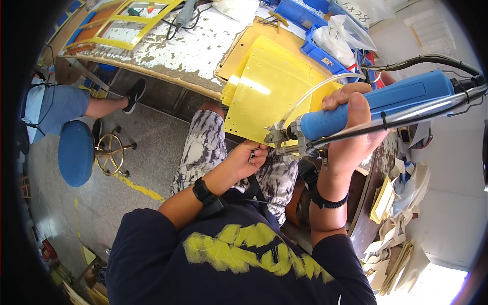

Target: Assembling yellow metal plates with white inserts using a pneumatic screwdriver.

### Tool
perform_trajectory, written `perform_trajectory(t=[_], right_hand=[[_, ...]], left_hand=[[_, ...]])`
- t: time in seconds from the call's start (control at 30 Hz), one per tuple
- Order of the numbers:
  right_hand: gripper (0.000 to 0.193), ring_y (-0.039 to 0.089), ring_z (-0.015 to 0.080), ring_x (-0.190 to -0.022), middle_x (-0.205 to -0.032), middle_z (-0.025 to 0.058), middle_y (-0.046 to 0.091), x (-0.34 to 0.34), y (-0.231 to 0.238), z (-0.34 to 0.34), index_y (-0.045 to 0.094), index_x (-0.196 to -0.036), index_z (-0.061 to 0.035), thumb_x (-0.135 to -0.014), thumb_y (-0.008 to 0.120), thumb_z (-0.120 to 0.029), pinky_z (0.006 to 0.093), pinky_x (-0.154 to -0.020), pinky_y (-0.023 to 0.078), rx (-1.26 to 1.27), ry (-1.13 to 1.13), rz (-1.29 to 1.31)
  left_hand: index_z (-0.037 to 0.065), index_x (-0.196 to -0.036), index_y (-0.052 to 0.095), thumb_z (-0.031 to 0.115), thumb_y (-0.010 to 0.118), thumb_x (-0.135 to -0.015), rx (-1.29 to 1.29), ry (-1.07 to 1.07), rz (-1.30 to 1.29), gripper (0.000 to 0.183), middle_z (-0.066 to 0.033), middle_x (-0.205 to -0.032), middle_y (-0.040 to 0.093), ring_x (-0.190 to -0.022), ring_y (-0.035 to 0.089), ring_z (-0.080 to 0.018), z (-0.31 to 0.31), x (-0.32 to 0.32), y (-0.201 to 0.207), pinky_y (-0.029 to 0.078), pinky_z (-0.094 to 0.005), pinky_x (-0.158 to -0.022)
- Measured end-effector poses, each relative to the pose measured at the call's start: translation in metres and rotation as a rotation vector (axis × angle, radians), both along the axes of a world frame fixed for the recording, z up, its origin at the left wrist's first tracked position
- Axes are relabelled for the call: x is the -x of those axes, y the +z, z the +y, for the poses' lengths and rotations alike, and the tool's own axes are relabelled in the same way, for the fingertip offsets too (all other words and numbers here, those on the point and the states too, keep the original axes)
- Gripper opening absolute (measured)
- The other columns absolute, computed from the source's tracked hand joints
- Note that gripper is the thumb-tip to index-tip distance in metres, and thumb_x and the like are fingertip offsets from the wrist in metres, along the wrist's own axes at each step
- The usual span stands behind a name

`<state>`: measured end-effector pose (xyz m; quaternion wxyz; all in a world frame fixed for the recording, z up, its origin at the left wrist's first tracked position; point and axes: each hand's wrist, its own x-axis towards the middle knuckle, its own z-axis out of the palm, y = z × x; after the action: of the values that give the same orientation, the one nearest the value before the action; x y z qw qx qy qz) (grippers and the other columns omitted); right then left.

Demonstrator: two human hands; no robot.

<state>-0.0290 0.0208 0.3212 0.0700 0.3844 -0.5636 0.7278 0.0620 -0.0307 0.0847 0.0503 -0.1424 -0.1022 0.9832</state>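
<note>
Within the right hand [358, 114], fingers wrapped closed, sits a blue powered screwdriver [406, 94], its metal nose [278, 135] just beside the left hand [248, 156]. The left one's fingers curl nearly closed, though whether they hold anything I cannot tell; just ahead lies a yellow sheet [277, 84] with small holes.

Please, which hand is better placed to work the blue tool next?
Probably the right hand: it grips the blue tool, its metal head near the yellow sheet. The left hand is by the sheet's edge, off the tool.
</note>
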Motion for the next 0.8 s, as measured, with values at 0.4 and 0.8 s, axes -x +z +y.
perform_trajectory(t=[0.4, 0.8], right_hand=[[0.061, 0.047, 0.0174, -0.054, -0.068, 0.0105, 0.048, 0.018, 0.052, 0.073, 0.031, -0.127, -0.0038, -0.076, 0.06, -0.022, 0.032, -0.051, 0.043, 0.106, -0.123, -0.095], [0.062, 0.049, 0.0164, -0.053, -0.066, 0.0104, 0.049, 0.002, 0.032, 0.076, 0.03, -0.124, 0.0029, -0.076, 0.064, -0.018, 0.0303, -0.052, 0.045, 0.065, -0.192, -0.148]], left_hand=[[0.003, -0.095, 0.05, 0.013, 0.049, -0.091, 0.25, -0.027, -0.037, 0.011, -0.0054, -0.078, 0.051, -0.058, 0.043, -0.0089, 0.006, 0.009, 0.008, 0.032, -0.0174, -0.042], [0.001, -0.109, 0.052, 0.02, 0.042, -0.092, 0.45, -0.095, -0.234, 0.027, -0.0131, -0.094, 0.06, -0.068, 0.05, -0.0148, -0.038, -0.038, -0.018, 0.04, -0.021, -0.05]])
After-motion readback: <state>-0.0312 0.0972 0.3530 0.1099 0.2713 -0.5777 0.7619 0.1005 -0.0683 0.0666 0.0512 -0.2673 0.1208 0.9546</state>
